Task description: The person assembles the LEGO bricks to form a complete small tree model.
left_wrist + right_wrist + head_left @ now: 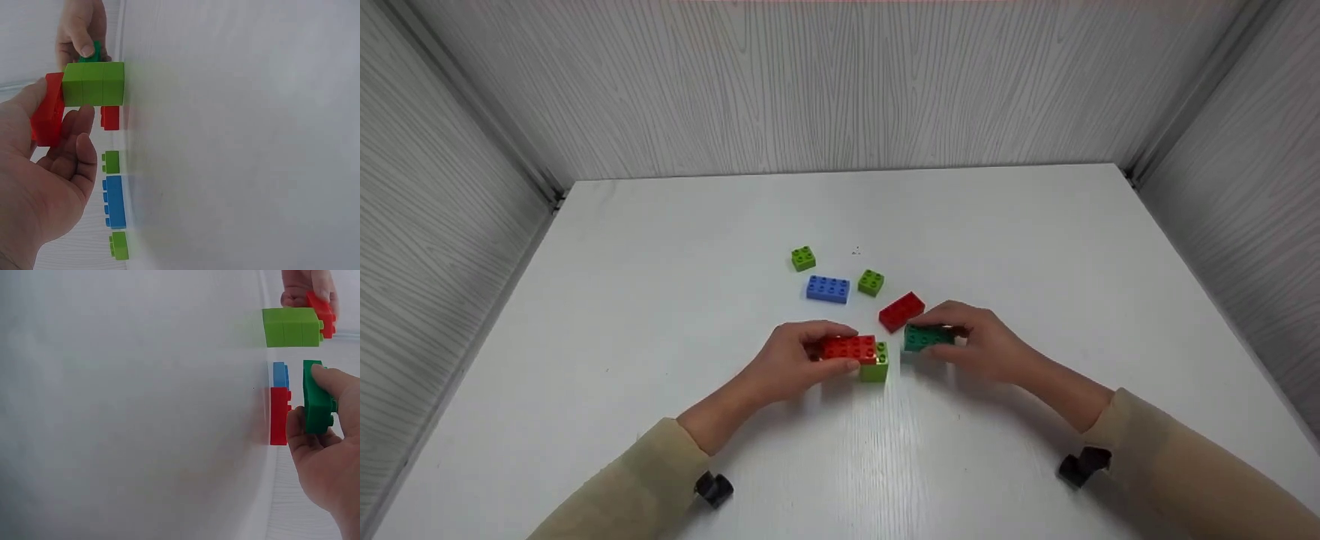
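My left hand (pixel 787 364) grips a bright red eight-stud building brick (pixel 849 349) between thumb and fingers. One end of this brick lies over the top of an upright stack of light green bricks (pixel 93 84), leaving some green studs uncovered at the right. In the left wrist view the red brick tilts slightly against the stack. My right hand (pixel 990 349) pinches a dark green brick (pixel 318 402) by its long sides, studs up, held above the table just right of the stack. A darker red brick (pixel 901 312) lies on the table beyond the right fingertips.
Farther back on the white table (pixel 697 247) lie a blue brick (pixel 828 289) and two small light green bricks, one (pixel 871 283) right of the blue and one (pixel 803 259) behind it. Grained panels (pixel 840 90) wall in the back and sides.
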The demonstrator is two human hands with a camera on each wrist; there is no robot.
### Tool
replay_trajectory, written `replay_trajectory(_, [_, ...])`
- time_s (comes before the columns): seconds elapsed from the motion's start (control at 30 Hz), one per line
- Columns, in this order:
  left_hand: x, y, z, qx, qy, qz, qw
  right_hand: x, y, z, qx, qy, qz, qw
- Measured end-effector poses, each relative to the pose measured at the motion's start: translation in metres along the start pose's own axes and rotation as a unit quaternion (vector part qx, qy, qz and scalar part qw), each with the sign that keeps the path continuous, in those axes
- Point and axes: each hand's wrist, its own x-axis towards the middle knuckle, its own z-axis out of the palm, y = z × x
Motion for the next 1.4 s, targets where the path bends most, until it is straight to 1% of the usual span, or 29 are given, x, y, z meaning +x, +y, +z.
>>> replay_trajectory(0.17, [0.000,0.000,0.000,-0.005,0.000,0.001,1.0000,-0.001,-0.010,0.000,0.030,0.000,-0.028,0.9992])
replay_trajectory(0.4, [-0.001,0.001,0.000,-0.012,0.000,0.004,0.9999,0.000,-0.023,0.006,0.081,-0.013,-0.042,0.9957])
replay_trajectory(0.53, [-0.001,0.000,-0.001,-0.019,-0.001,0.005,0.9998,0.001,-0.027,0.010,0.097,-0.016,-0.048,0.9940])
replay_trajectory(0.7, [0.000,-0.001,-0.001,-0.024,-0.001,0.008,0.9997,0.004,-0.029,0.013,0.097,-0.021,-0.053,0.9936])
replay_trajectory(0.97, [0.000,-0.001,0.000,-0.016,-0.003,0.006,0.9999,0.008,-0.030,0.017,0.098,-0.026,-0.057,0.9932])
replay_trajectory(1.27, [0.000,0.000,0.000,-0.012,-0.004,0.003,0.9999,0.011,-0.032,0.019,0.085,-0.024,-0.041,0.9952])
replay_trajectory(1.4, [0.000,0.001,0.000,-0.016,-0.004,0.006,0.9998,0.012,-0.031,0.021,0.090,-0.023,-0.040,0.9949])
